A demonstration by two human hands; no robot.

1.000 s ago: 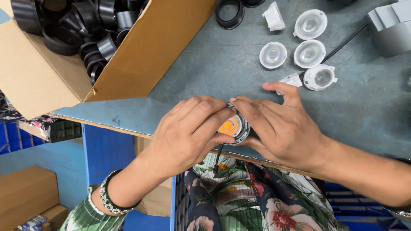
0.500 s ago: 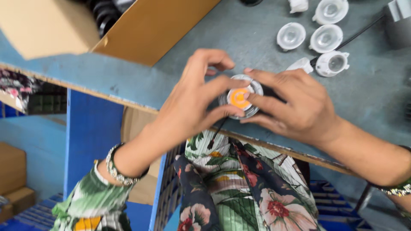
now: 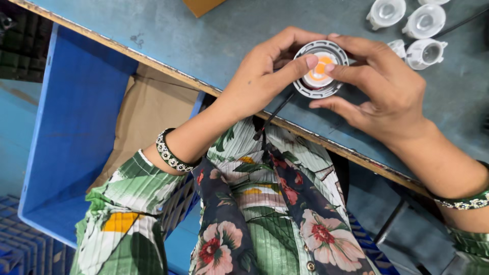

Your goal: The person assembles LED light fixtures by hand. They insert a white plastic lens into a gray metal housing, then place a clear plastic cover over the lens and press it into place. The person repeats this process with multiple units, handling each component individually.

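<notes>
A round part (image 3: 320,69) with a grey ribbed rim, a white inner ring and an orange centre lies just above the blue-grey table (image 3: 204,40). My left hand (image 3: 260,76) grips it from the left, index fingertip pressing on the orange centre. My right hand (image 3: 379,86) holds it from the right, fingers curled over the top rim and a fingertip also on the centre. Both hands are on the same part, near the table's front edge.
Three white round lens caps (image 3: 425,51) sit at the top right of the table. A blue plastic crate (image 3: 76,127) lined with brown cardboard (image 3: 147,122) stands below the table edge on the left. A thin black cable (image 3: 280,109) hangs over the edge.
The view has swung down and left: the cardboard box of black parts has left the frame. Both hands have stayed on the round part, shifting fingertips onto its orange centre.
</notes>
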